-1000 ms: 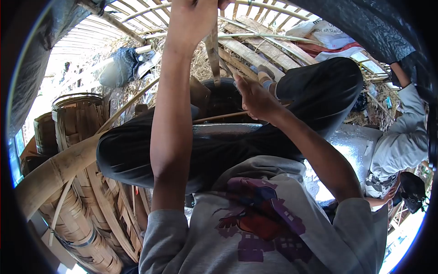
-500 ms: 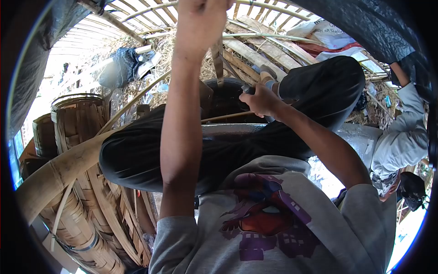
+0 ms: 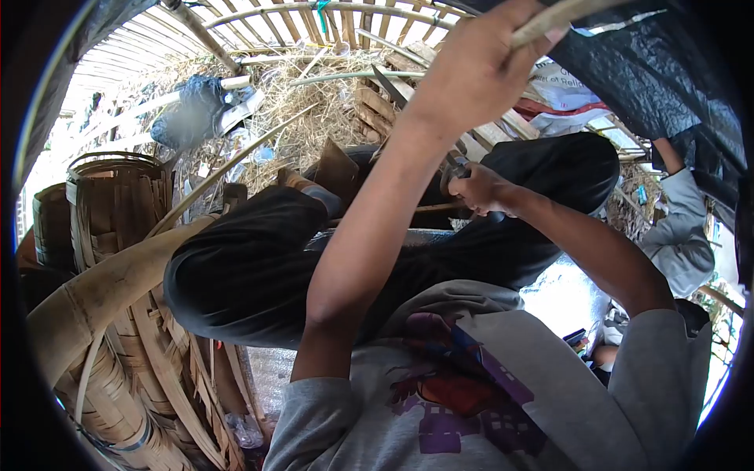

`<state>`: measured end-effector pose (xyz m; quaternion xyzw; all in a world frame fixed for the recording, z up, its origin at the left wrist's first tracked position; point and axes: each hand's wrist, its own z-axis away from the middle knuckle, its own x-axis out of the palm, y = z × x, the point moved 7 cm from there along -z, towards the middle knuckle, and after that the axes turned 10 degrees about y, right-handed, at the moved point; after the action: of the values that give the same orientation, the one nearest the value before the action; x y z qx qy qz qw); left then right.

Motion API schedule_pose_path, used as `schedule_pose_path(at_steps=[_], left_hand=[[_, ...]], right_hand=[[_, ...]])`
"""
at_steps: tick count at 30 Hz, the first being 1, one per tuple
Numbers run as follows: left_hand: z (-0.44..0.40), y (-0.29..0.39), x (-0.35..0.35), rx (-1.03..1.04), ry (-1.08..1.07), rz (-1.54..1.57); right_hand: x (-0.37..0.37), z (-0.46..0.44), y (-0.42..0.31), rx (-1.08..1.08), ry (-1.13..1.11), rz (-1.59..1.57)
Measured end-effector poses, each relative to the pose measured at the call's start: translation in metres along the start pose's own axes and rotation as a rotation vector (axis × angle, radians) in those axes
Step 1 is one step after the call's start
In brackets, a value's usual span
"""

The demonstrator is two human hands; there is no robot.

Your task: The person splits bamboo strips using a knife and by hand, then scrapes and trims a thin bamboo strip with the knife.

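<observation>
My left hand [image 3: 479, 71] is raised at the top centre, its fingers closed around a pale bamboo stick [image 3: 569, 14] that runs out toward the upper right. Below it, in front of my crossed legs, my right hand [image 3: 481, 191] grips a knife [image 3: 392, 88] by its handle. The dark blade slants up to the left and passes partly behind my left forearm. A thin strip [image 3: 440, 208] lies across near my right hand, mostly covered by my arm.
Bundles of flat bamboo strips [image 3: 126, 196] and a thick bamboo pole [image 3: 110, 282] stand at my left. Straw [image 3: 306, 102] and wood scraps cover the ground ahead. Another person [image 3: 683, 235] in a grey sleeve sits at the right, near a dark tarp [image 3: 644, 71].
My left hand has swung to the right, and the stick in it now shows. The knife blade now leans further left, while my right hand has shifted slightly right.
</observation>
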<state>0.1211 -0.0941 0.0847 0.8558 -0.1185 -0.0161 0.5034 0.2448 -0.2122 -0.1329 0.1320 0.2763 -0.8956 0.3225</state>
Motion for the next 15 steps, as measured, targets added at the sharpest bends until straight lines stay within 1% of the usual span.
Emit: schedule_pose_path(at_steps=[1,3,4,6,7,8,9,10,11,12,13,14,15], left_hand=[[0.002,0.003,0.005,0.069,0.029,0.135],[0.004,0.000,-0.006,0.139,0.080,0.252],[0.006,0.001,-0.011,0.106,0.084,0.212],[-0.005,0.003,-0.020,0.088,0.074,0.133],[-0.008,0.006,-0.032,0.125,0.077,0.015],[-0.004,0.008,-0.043,0.058,0.156,0.091],[-0.009,-0.007,-0.051,-0.072,0.115,0.129],[-0.013,-0.001,-0.062,-0.022,0.175,0.163],[-0.012,0.000,-0.073,-0.075,0.180,0.120],[-0.017,-0.009,-0.083,0.023,0.125,0.157],[-0.013,-0.009,-0.092,0.033,0.129,0.094],[-0.016,-0.008,-0.100,0.062,0.131,0.027],[-0.018,-0.005,-0.100,0.066,0.122,0.015]], right_hand=[[-0.004,-0.005,-0.002,-0.014,0.027,0.026],[0.001,-0.019,-0.002,0.051,-0.079,0.039],[0.013,-0.029,0.008,0.059,-0.093,0.039],[0.017,-0.059,0.005,-0.154,0.048,0.117],[0.025,-0.044,-0.012,-0.216,0.070,0.111],[0.034,-0.050,-0.015,-0.240,0.089,0.098],[0.043,-0.049,-0.019,-0.163,0.050,0.045],[0.053,-0.047,-0.024,-0.089,0.007,-0.011],[0.057,-0.051,-0.035,-0.240,0.111,0.027],[0.065,-0.052,-0.040,-0.306,0.128,0.013],[0.072,-0.051,-0.047,-0.373,0.144,0.001],[0.074,-0.052,-0.052,-0.388,0.144,-0.007],[0.066,-0.043,-0.063,-0.469,0.281,-0.036]])
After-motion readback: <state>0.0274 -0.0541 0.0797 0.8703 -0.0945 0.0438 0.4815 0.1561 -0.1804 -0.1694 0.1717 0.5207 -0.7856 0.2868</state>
